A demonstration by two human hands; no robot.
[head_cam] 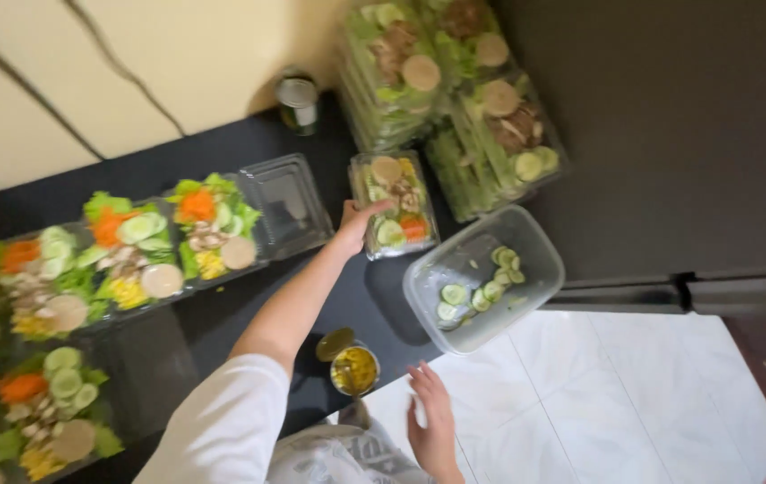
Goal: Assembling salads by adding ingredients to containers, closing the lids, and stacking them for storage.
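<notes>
Your left hand is stretched out over the dark desk, its fingers curled onto the near edge of a closed clear salad box; it grips that box at the rim, with the thumb lying along the lid. Just beyond that hand, stacks of closed salad boxes stand piled against the wall, so a good share of the packing looks finished. Beside the hand, toward your left, an open salad box shows its lid flung back, and past it a row of open salad boxes runs further off, all filled with lettuce, carrot, cucumber and a round brown patty but not yet shut. Those appear to be what is left.

Your right hand hangs low and close to your body, fingers loosely spread and holding nothing, above the white tiled floor. Just beside it sits an open can of corn on the desk edge. Further out from that hand rests a clear plastic tub with only a few cucumber slices remaining. A second can stands well apart, near the wall.
</notes>
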